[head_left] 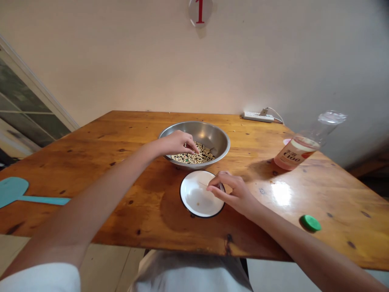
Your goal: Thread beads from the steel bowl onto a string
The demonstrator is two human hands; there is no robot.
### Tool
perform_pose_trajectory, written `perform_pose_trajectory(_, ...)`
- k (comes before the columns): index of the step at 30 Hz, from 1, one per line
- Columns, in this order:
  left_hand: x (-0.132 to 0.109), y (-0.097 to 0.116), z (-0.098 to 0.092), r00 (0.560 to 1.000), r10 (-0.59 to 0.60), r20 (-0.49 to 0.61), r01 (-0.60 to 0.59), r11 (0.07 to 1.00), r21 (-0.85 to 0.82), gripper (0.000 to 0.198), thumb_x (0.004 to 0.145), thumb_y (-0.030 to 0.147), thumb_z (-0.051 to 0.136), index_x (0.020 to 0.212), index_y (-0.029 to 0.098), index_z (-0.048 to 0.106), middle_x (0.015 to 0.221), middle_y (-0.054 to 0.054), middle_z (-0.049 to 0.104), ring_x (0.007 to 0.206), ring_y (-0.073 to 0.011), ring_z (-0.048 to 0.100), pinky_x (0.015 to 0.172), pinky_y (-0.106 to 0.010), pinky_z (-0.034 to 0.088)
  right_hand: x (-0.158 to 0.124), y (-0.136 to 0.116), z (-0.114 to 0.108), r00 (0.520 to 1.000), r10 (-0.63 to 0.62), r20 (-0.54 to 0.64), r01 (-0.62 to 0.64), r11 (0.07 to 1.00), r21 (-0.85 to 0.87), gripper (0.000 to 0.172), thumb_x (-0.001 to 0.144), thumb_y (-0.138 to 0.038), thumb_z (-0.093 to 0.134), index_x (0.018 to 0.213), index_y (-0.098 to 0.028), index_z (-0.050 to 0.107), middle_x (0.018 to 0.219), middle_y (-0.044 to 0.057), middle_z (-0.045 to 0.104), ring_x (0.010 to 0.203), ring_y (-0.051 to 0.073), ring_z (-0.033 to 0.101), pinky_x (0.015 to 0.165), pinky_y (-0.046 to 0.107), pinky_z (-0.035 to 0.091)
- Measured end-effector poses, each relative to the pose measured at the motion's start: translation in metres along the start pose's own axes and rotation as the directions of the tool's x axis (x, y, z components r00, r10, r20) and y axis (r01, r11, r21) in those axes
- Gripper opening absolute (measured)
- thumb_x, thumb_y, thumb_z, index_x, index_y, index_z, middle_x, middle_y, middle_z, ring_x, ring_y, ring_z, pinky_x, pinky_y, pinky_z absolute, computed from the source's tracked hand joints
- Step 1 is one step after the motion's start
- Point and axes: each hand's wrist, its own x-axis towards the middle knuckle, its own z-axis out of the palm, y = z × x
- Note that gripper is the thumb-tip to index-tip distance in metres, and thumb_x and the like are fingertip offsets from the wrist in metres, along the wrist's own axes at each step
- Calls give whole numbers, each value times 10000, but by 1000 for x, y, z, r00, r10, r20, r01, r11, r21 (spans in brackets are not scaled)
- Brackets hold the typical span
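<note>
Right hand (234,194) at the plate (193,198), grip pinched on something unclear; left hand (176,144) pinches beans (185,158) in the bowl (209,136) (a hurried lift could scatter them).

The bench (255,142) is varnished wood, glossy, with dark knots. The stainless steel bowl (209,136) has a softly shining surface, and the enamel plate (194,198) is smooth, glossy white with a dark rim. The bottle (296,152) is clear, shiny plastic; the green cap (310,223) is plastic too.

A wooden table (243,239) holds a steel bowl (211,136), white plate (194,198), bottle (296,154), green cap (310,223), and power strip (258,117).
</note>
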Motion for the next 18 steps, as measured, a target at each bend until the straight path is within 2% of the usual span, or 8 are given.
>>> perform_pose_trajectory(5, -2, -3, 3, 998, -44, -53, 39, 996, -78, 207, 817, 260, 599, 976, 226, 728, 918, -33, 687, 829, -135, 619, 728, -208, 426, 0, 0, 0, 1000, 4, 4, -4, 1000, 6, 284, 901, -374, 519, 718, -181, 619, 618, 8, 621, 595, 129, 542, 648, 282, 413)
perform_pose_trajectory(11, -4, -5, 6, 999, -43, -33, 40, 994, -105, 264, 878, 284, 509, 1063, 236, 690, 1063, -37, 694, 947, -155, 620, 831, -245, 432, 0, 1, -1, 1000, -8, -1, 8, 1000, -13, 294, 902, -387, 509, 720, -184, 620, 620, 8, 619, 602, 133, 545, 643, 281, 417)
perform_pose_trajectory(15, -5, -3, 8, 993, -113, -25, 110, 988, -110, 286, 895, 266, 477, 1086, 201, 679, 1124, -50, 682, 1012, -166, 613, 868, -250, 426, 0, 0, 0, 1000, -13, 1, 13, 1000, -14, 284, 899, -378, 515, 719, -185, 618, 618, 8, 621, 597, 133, 541, 637, 282, 420)
perform_pose_trajectory(18, -5, -6, 12, 988, -152, -4, 152, 987, -50, 286, 895, 267, 482, 1078, 180, 684, 1100, -65, 692, 998, -185, 620, 865, -268, 430, -1, 0, 0, 1000, -16, -4, 16, 1000, -14, 280, 900, -371, 516, 716, -187, 618, 619, 10, 623, 601, 136, 542, 629, 278, 419)
